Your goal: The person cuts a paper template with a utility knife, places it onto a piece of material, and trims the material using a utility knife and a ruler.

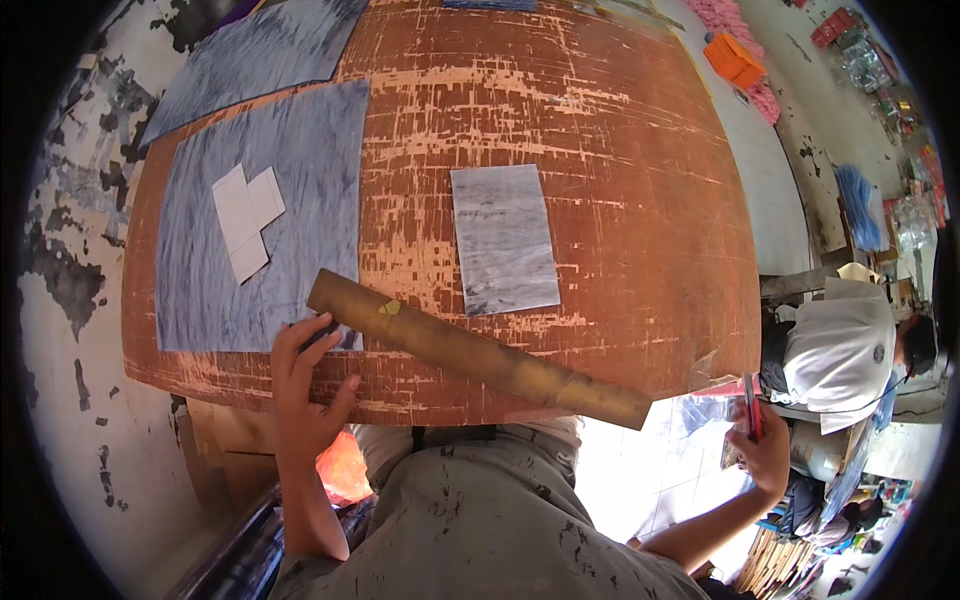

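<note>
My right hand [765, 445] is off the table's right front corner, closed around a slim red cutter knife [753, 405] that points upward. At the table's near edge, my left hand [308, 385] has its fingers spread, with the fingertips beside the left end of a long brown flat bar [480, 350]. Whether they touch it I cannot tell. The bar lies slanted, its right end reaching the front edge. Beyond it lies a small grey streaked rectangle [505, 240]. A large blue-grey sheet [300, 180] lies on the left, bearing white cut-out pieces [243, 215].
The red-brown table top [650, 220] is scratched all over. Another blue-grey sheet [260, 60] lies at the far left. An orange block [733, 60] and pink material [730, 20] are beyond the far right edge. A person in a white shirt [840, 345] sits at the right.
</note>
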A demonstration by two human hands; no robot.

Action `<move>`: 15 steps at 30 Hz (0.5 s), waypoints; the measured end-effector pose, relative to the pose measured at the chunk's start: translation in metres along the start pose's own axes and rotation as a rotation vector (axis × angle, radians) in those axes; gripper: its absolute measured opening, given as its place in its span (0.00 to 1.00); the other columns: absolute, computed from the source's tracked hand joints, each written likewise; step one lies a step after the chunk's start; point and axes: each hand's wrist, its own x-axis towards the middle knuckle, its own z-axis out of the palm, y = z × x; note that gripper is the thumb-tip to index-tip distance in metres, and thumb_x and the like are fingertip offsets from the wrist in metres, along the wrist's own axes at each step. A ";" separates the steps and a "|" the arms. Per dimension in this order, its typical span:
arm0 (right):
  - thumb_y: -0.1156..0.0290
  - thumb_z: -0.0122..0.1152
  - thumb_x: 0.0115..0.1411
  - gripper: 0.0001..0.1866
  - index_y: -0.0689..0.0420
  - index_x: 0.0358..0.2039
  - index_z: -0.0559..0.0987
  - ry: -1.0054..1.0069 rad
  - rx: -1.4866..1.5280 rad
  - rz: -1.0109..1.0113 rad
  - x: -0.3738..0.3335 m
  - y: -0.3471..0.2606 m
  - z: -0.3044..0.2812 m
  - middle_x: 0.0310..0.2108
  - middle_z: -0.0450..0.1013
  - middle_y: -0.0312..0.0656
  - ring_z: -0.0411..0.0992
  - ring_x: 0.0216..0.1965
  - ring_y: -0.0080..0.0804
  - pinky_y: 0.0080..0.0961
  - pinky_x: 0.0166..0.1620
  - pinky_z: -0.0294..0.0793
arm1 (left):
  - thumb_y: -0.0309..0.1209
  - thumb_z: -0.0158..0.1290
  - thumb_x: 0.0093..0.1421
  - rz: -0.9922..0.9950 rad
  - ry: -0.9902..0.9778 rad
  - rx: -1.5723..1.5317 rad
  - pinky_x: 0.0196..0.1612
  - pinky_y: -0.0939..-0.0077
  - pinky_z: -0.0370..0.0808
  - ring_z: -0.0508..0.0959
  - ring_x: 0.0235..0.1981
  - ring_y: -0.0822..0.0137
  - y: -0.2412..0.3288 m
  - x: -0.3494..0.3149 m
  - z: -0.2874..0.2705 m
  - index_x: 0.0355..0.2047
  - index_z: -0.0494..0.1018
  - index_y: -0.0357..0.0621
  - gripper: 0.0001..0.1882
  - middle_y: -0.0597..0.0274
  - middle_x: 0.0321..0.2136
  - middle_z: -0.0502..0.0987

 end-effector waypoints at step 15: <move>0.66 0.89 0.43 0.28 0.62 0.36 0.77 -0.139 -0.250 -0.808 0.000 -0.085 0.142 0.57 0.76 0.52 0.74 0.59 0.58 0.48 0.58 0.77 | 0.31 0.66 0.66 0.273 -0.285 0.004 0.70 0.48 0.71 0.79 0.60 0.46 0.039 0.101 0.001 0.49 0.80 0.42 0.13 0.55 0.58 0.81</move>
